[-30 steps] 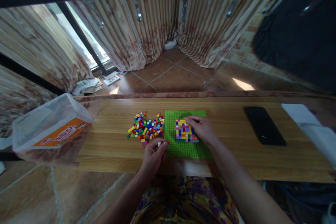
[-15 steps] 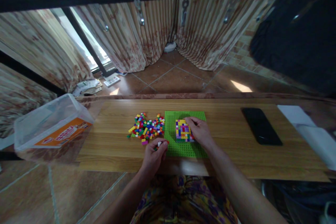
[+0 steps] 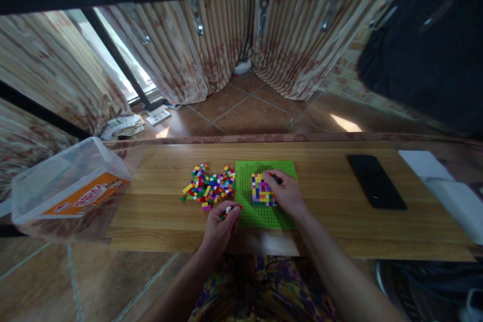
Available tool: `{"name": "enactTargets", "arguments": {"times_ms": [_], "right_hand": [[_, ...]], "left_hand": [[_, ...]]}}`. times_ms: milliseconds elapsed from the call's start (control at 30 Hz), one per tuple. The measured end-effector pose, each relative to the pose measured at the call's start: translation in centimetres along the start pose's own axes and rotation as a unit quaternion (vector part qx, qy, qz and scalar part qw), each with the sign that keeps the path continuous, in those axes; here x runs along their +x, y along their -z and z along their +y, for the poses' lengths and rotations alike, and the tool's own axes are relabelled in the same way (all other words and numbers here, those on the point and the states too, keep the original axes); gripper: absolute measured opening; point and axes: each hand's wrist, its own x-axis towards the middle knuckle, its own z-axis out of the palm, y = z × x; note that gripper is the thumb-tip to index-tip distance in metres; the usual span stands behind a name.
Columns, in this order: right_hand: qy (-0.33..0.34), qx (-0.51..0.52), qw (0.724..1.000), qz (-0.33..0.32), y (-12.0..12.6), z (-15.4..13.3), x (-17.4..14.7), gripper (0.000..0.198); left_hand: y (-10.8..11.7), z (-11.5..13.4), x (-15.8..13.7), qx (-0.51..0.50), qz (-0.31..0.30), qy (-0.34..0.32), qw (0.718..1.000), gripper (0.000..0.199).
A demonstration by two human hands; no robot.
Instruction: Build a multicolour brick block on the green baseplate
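Note:
My left hand is closed around a few small building bricks; a white one and a bit of red show at the fingertips. It rests by the lower left edge of a green studded baseplate. On that plate stands a low square block of multicoloured bricks. My right hand reaches over the block's right side, fingers bent and pinched near its top right corner. Something small, dark and red shows between those fingers, seemingly a brick. The hand hides the block's right part.
A loose pile of coloured bricks lies left of the baseplate on the wooden table. At the far left is a clear plastic box with an orange label. A black phone and white paper lie to the right.
My right hand's fingers have shifted slightly, and a dark and red bit now shows between them. My left hand stays nearly in place. The view has moved a little.

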Motion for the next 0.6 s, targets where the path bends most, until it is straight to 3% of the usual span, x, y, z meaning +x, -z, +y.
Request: {"name": "enactTargets", "arguments": {"times_ms": [367,600], "right_hand": [[0.022,-0.008,1.000,-0.007,-0.13,0.57,0.05,0.034],[0.034,-0.057,0.997,-0.025,0.48,0.18,-0.62,0.056]], "left_hand": [[-0.19,0.22,-0.07,0.004,-0.003,-0.014,1.000,0.041],[-0.08,-0.02,-0.06,0.015,-0.008,-0.032,0.999,0.039]]}}
